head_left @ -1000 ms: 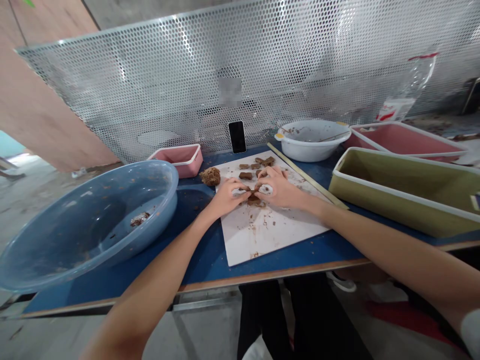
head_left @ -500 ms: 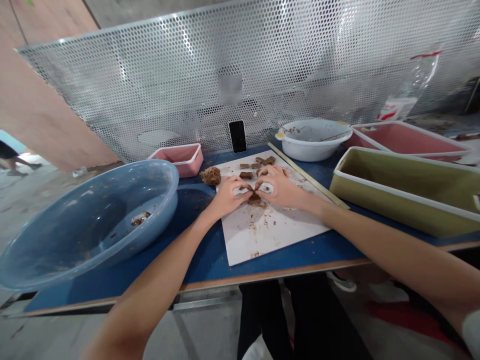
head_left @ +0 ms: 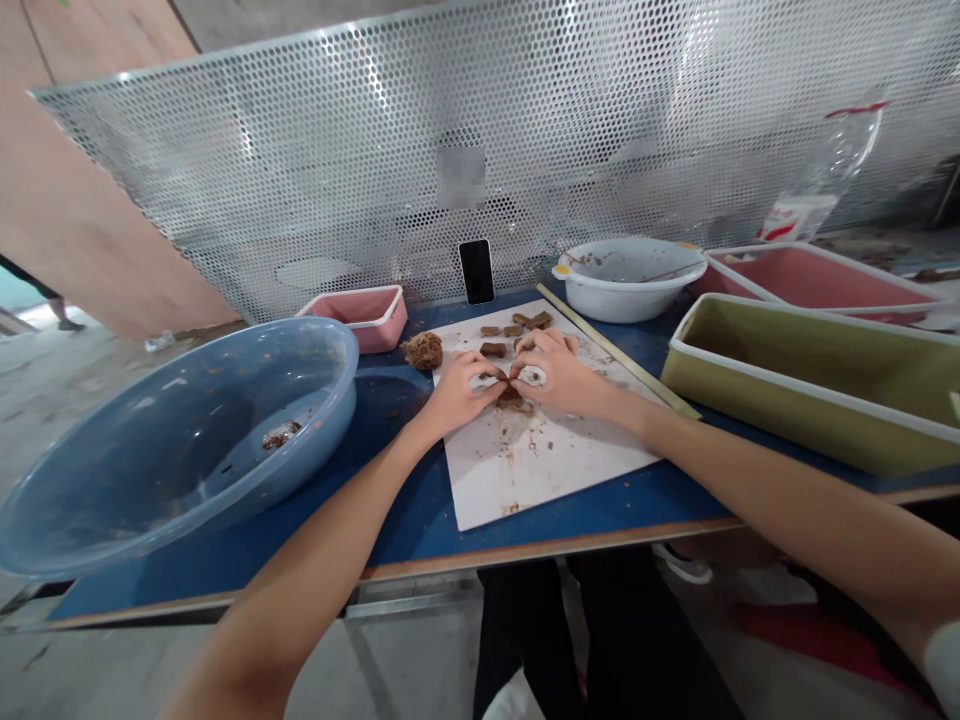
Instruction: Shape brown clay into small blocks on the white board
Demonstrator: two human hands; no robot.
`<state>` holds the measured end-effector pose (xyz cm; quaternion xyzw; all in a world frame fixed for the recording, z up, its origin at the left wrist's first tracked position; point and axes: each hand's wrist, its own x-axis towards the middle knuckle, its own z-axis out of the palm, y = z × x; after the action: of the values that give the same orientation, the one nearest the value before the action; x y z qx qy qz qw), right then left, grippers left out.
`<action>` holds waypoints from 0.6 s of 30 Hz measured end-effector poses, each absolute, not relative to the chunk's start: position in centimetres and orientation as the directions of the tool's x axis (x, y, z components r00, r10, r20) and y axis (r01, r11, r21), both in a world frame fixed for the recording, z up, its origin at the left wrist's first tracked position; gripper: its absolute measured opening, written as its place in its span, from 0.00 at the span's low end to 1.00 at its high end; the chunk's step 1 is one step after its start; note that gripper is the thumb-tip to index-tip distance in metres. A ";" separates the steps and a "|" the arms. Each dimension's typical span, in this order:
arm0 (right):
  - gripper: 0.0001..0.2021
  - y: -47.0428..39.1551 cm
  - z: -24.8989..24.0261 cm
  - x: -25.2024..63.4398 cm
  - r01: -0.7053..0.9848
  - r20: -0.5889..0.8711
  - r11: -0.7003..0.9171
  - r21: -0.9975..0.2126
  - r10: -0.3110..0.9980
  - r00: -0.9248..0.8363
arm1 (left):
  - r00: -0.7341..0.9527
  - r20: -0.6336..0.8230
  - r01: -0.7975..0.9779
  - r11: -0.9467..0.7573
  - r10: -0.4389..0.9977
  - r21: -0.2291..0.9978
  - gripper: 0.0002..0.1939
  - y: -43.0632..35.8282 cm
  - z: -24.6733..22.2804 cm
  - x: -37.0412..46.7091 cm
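Observation:
Over the white board (head_left: 491, 475), my left hand (head_left: 461, 388) and my right hand (head_left: 553, 375) meet at the fingertips. Both pinch a small brown clay-like piece (head_left: 511, 393) between thumbs and fingers. Just behind the hands lies a brown block (head_left: 493, 350), and several more short brown pieces (head_left: 538, 321) sit near the board's back edge. A rough brown lump (head_left: 422, 350) rests at the board's back left corner. Brown crumbs are scattered over the board in front of the hands.
A large blue basin (head_left: 187, 440) stands at left, a small pink tray (head_left: 379, 320) behind it. A yellowish strip (head_left: 615, 350) lies along the board's right side. A white basin (head_left: 626, 298), green trough (head_left: 810, 390) and pink tray (head_left: 832, 280) stand right. A phone (head_left: 477, 272) leans against the mesh.
My hands hold nearly the same pinch on the brown piece. At the far left, the distant person's legs have shifted.

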<state>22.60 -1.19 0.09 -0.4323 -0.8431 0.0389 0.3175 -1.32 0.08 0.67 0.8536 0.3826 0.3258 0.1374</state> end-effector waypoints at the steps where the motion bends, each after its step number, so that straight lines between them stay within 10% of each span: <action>1: 0.07 -1.3 0.3 22.7 0.703 0.505 0.635 -0.322 0.743 -0.440 | 0.492 0.454 0.561 -0.670 0.742 0.486 0.08 0.1 0.7 -1.3; 18: 0.13 -2.1 2.3 24.2 0.649 0.449 0.757 -0.080 0.608 -0.655 | 0.516 0.483 0.526 -0.707 0.707 0.473 0.06 0.2 0.5 -1.4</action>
<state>24.19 -2.06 2.29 -0.3458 -0.9085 -0.0439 0.2305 -1.41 0.22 0.54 0.8603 0.3585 0.3365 0.1346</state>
